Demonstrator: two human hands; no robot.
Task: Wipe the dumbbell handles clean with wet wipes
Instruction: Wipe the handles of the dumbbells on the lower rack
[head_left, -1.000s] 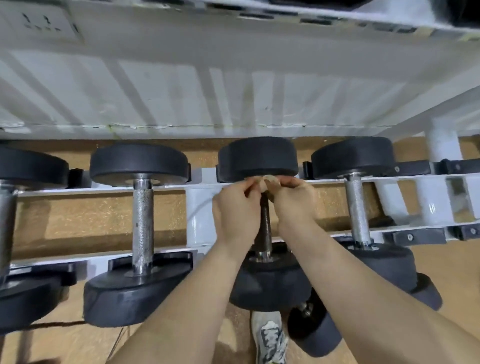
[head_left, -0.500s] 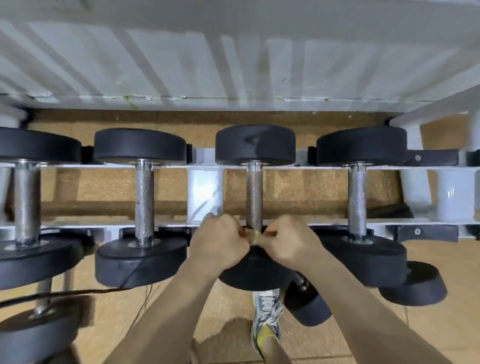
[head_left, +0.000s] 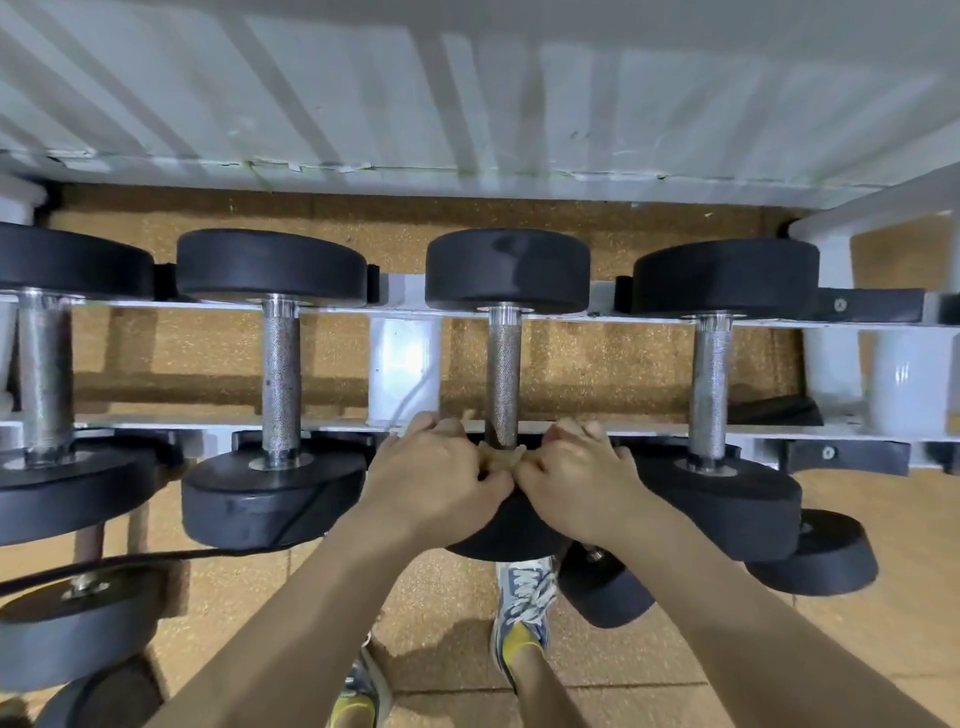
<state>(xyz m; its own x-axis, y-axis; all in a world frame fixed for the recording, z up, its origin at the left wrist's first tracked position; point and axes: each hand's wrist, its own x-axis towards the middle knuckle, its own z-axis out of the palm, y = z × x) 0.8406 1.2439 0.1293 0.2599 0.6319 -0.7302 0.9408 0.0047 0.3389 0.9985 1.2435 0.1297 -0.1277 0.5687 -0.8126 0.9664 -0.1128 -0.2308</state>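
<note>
Head view: looks down on a rack of dumbbells; both forearms reach in from the bottom edge.
Wall (head_left: 467, 93): white ribbed panels, beyond centre dumbbell, fills top of frame.
Floor (head_left: 883, 613): tan speckled mat, under & behind centre dumbbell.
Rack (head_left: 405, 364): white metal w/ two rails; centre dumbbell lies across both.
Centre dumbbell (head_left: 508, 270): black round heads; far head at back rail, near head mostly hidden under the hands.
L neighbour (head_left: 280, 384): dumbbell just L of centre dumbbell, parallel, not touching it.
R neighbour (head_left: 710, 384): same, just R of centre dumbbell.
Edge dumbbell (head_left: 44, 379): further L of centre dumbbell, cut by frame edge.
Low dumbbells (head_left: 815, 561): smaller black ones, below & R of centre dumbbell's near head; what they sit on, can't tell.
Cable (head_left: 130, 564): black, well L of centre dumbbell, runs from L edge up to L neighbour's near head.
Handle (head_left: 503, 374): knurled steel bar of centre dumbbell, points away from person, bare above the hands.
L hand (head_left: 436, 478): at handle's near end, L side; fingers curled, pinching L end of wipe.
R hand (head_left: 576, 483): at handle's near end, R side; fingers curled, pinching R end of wipe.
Shoes (head_left: 524, 597): grey/white sneakers w/ yellow socks, on floor below centre dumbbell.
Wipe (head_left: 498, 460): tan, bunched into a thin strip, stretched btwn the hands across handle's near end, touching it; whether it goes fully round the bar, can't tell.
</note>
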